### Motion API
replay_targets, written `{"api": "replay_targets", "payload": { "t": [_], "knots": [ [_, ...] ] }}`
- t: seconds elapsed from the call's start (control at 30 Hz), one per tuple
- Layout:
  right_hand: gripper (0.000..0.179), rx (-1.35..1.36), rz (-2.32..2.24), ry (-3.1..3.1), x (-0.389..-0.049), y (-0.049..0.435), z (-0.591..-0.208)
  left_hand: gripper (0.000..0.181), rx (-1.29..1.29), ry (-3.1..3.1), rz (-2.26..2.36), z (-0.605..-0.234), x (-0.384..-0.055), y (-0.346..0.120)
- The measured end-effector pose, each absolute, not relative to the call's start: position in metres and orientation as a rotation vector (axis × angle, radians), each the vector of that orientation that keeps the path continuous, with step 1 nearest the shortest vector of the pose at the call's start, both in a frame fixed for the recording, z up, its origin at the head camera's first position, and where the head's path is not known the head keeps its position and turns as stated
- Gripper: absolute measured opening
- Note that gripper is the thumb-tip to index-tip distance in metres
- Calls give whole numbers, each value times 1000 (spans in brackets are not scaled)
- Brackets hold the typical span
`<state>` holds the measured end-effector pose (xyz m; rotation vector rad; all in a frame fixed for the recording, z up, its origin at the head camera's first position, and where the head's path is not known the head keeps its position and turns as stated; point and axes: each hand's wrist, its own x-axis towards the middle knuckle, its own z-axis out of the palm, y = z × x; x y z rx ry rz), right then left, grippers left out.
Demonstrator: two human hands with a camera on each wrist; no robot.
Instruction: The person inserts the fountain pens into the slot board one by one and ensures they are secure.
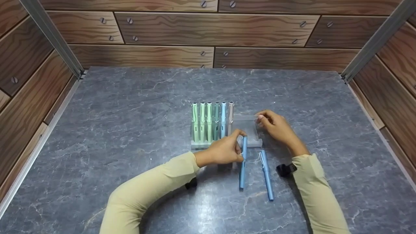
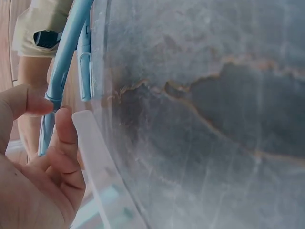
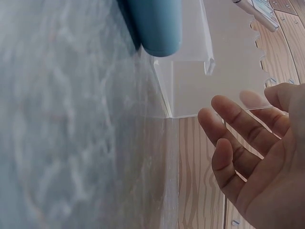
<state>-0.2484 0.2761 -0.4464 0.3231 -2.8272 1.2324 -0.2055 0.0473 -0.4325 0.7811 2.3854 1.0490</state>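
Observation:
My left hand [image 1: 226,149] pinches a blue capped pen [image 1: 242,172] between thumb and fingers. The pen stands lengthwise in front of a clear pen stand [image 1: 248,125], its clip facing the hand. In the left wrist view the thumb [image 2: 38,102] and a fingertip meet on the pen [image 2: 66,52]. My right hand [image 1: 276,126] holds the stand's far right corner, one fingertip showing through the clear panel [image 3: 228,81] in the right wrist view. A second blue pen [image 1: 266,175] lies on the table, right of the held one.
Several capped pens fill the stand's left part: light green pens [image 1: 202,123], a dark green pen [image 1: 216,122], a light blue pen [image 1: 223,120] and a greyish pen [image 1: 231,112]. The grey marbled table [image 1: 130,107] is bordered by wood-patterned walls [image 1: 214,29].

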Motion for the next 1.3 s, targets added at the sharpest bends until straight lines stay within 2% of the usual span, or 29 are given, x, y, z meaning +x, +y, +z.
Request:
{"api": "replay_targets", "payload": {
  "t": [0.37, 0.77, 1.3],
  "knots": [
    [34, 306, 1239, -2842, -249, 277, -446, 71, 778, 2451, 1172, -408, -214, 39],
    [31, 311, 1259, -2816, -250, 277, -448, 71, 793, 2554, 1265, -398, -221, 37],
    [32, 324, 1254, -2820, -249, 278, -447, 63, 906, 2919, 1067, -393, -228, 36]
  ]
}}
